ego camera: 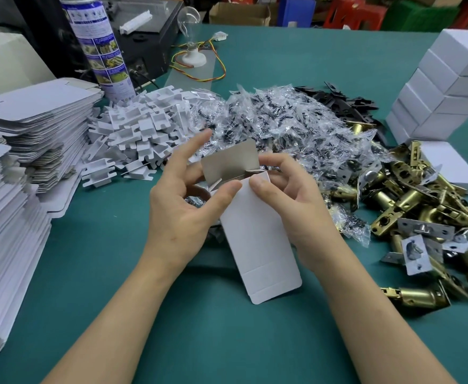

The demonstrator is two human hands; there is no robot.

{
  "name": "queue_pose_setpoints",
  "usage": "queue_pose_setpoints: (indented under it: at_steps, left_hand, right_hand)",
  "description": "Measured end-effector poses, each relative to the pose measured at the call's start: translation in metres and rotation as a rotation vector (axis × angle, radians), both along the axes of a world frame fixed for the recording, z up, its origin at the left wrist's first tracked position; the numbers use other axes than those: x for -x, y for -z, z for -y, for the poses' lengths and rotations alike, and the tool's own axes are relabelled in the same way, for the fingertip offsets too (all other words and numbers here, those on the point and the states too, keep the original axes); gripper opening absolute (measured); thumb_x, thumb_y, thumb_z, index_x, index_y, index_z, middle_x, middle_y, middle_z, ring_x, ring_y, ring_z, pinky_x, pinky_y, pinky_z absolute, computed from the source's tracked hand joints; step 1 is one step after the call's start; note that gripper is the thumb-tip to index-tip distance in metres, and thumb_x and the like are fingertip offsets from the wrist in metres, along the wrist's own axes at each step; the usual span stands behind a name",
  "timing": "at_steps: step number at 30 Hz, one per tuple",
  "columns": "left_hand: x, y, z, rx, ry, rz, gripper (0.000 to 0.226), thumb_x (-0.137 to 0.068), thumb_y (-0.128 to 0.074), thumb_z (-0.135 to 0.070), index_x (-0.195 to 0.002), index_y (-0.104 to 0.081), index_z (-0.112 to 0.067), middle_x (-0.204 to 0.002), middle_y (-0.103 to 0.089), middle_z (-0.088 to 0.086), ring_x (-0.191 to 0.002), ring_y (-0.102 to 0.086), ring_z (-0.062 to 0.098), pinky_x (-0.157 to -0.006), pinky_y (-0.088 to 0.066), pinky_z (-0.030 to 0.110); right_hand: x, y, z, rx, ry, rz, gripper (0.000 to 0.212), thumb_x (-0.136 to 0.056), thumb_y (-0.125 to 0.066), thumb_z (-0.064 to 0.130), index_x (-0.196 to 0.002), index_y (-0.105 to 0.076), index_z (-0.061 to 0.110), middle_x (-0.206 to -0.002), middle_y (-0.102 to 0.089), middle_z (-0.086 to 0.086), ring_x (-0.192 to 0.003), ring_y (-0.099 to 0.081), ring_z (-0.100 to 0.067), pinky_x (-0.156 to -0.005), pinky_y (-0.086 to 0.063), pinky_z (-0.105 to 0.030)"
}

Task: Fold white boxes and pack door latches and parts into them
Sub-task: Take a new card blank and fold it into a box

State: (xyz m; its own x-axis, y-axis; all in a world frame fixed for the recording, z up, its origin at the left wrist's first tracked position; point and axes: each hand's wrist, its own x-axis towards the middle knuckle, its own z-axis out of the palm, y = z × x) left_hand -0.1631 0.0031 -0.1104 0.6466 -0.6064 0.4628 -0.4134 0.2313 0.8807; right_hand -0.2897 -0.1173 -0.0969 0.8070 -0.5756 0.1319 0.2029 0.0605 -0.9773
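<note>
A white box is held upright over the green table in the middle of the view, its far end open with the grey flap standing up. My left hand grips its left side, thumb on the front face near the top. My right hand grips the right side, thumb pressed on the top front edge. Brass door latches lie in a heap at the right. Clear bags of screws are piled behind the box. White plastic inserts lie at the left of them.
Tall stacks of flat unfolded boxes fill the left side. Finished white boxes are stacked at the far right. Black plates lie behind the bags. A spray can and a light bulb stand at the back.
</note>
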Motion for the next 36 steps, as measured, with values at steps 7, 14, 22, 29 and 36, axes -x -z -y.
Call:
queue_pose_setpoints:
  at_steps: [7, 14, 22, 29, 36]
  left_hand:
    - [0.0032, -0.0016, -0.0006, 0.055, -0.003, -0.038, 0.043, -0.086, -0.080, -0.033, -0.115, -0.049, -0.042, -0.100, -0.078, 0.001, -0.078, -0.071, 0.023, -0.065, -0.054, 0.032]
    - [0.0051, -0.0016, -0.0009, -0.022, -0.105, 0.043, 0.021, -0.086, -0.078, -0.046, -0.078, -0.063, -0.033, -0.075, -0.067, -0.012, -0.066, -0.060, 0.007, -0.066, -0.047, 0.016]
    - [0.0089, -0.0030, -0.0006, 0.055, -0.108, 0.084, 0.022, -0.090, -0.079, -0.040, -0.104, -0.062, -0.041, -0.094, -0.073, -0.012, -0.080, -0.067, 0.015, -0.073, -0.050, 0.025]
    - [0.0033, -0.0029, -0.0005, 0.046, -0.076, 0.034, 0.045, -0.087, -0.080, -0.039, -0.128, -0.062, -0.042, -0.113, -0.077, -0.014, -0.099, -0.073, 0.013, -0.082, -0.053, 0.022]
    - [0.0040, -0.0040, -0.0011, 0.077, -0.044, 0.003, 0.036, -0.087, -0.080, -0.038, -0.116, -0.061, -0.045, -0.108, -0.077, -0.009, -0.092, -0.071, 0.013, -0.076, -0.053, 0.027]
  right_hand:
    - [0.0003, 0.0026, -0.0012, 0.240, 0.054, 0.010, 0.009, -0.098, -0.063, 0.023, -0.106, -0.065, 0.027, -0.092, -0.070, -0.003, -0.080, -0.062, -0.012, -0.069, -0.051, -0.039]
    - [0.0001, 0.0028, -0.0006, 0.214, 0.049, 0.048, 0.007, -0.098, -0.061, 0.020, -0.094, -0.064, 0.024, -0.081, -0.060, 0.013, -0.072, -0.054, -0.002, -0.063, -0.044, -0.017]
    - [-0.0010, 0.0045, -0.0009, 0.076, 0.071, 0.044, 0.038, -0.094, -0.068, 0.028, -0.129, -0.053, 0.029, -0.108, -0.072, -0.002, -0.092, -0.069, -0.022, -0.086, -0.055, -0.045]
    - [-0.0017, 0.0019, -0.0006, 0.031, 0.032, 0.043, 0.025, -0.095, -0.066, 0.024, -0.120, -0.065, 0.028, -0.106, -0.075, -0.002, -0.096, -0.070, -0.017, -0.082, -0.056, -0.034]
    - [-0.0001, 0.0004, -0.0016, 0.057, 0.008, 0.099, 0.017, -0.096, -0.066, 0.019, -0.109, -0.061, 0.027, -0.095, -0.069, 0.003, -0.082, -0.065, -0.013, -0.070, -0.055, -0.034]
